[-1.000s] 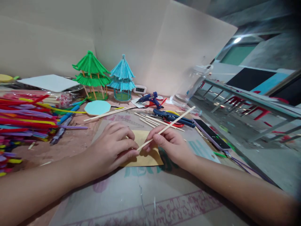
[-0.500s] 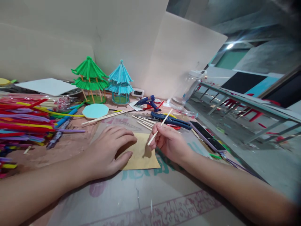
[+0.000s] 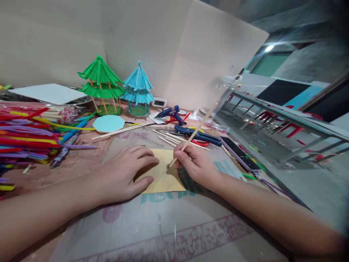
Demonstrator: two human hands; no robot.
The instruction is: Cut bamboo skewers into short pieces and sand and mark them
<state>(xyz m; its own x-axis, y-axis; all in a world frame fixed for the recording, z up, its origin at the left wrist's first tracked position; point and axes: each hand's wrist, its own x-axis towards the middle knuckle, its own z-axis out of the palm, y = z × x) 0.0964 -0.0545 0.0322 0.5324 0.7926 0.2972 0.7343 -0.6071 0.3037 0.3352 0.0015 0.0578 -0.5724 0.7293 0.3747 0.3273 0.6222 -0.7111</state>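
My left hand (image 3: 133, 171) lies spread with fingers apart over the left part of a tan sheet of sandpaper or paper (image 3: 163, 182). My right hand (image 3: 195, 160) pinches a thin wooden stick (image 3: 196, 131), which slants up to the right. Its lower end is over the sheet; whether it touches I cannot tell. Just beyond my right hand lie several loose sticks (image 3: 166, 138) and blue-handled pliers (image 3: 201, 136). A pale blue octagonal piece (image 3: 108, 124) lies past my left hand.
Bundled pipe cleaners (image 3: 29, 138) fill the left side. A green pavilion model (image 3: 100, 83) and a blue one (image 3: 138, 89) stand at the back, near a glue gun (image 3: 171, 113). A phone (image 3: 240, 154) lies at the right edge, a clear plastic jug (image 3: 218, 96) behind it.
My right hand has turned, and the stick now shows longer, its upper end reaching further up and right. My left hand has stayed on the sheet. The view has shifted slightly.
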